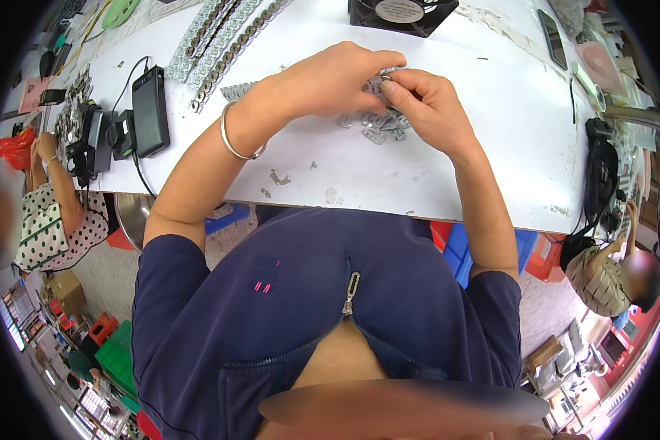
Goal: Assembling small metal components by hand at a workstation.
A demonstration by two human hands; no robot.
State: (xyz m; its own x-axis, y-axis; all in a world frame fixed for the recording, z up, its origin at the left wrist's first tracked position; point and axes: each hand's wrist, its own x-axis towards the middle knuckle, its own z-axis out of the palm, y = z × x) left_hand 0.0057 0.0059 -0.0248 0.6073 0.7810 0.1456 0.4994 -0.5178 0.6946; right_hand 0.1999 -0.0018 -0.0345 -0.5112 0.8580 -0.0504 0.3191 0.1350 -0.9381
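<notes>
Both hands meet over the white table, fingertips nearly touching. My left hand (pixel 326 82), with a silver bangle (pixel 231 136) at the wrist, grips a small clear plastic piece (pixel 376 85) between thumb and fingers. From the other side my right hand (pixel 436 114) pinches a small, shiny round metal part (pixel 386 78) against it; the fingers partly cover both. Just below the hands lies a loose pile of small clear-grey plastic pieces (pixel 378 132). Part of a strip of similar pieces (pixel 238 91) shows behind my left wrist.
Long strips with round metal parts (pixel 231 55) lie at the far left. A black fan (pixel 402 16) stands beyond my hands. At left are a black phone-like device (pixel 150 110) and cabled adapters (pixel 121 134); a phone (pixel 552 38) lies far right. Other people sit at both sides.
</notes>
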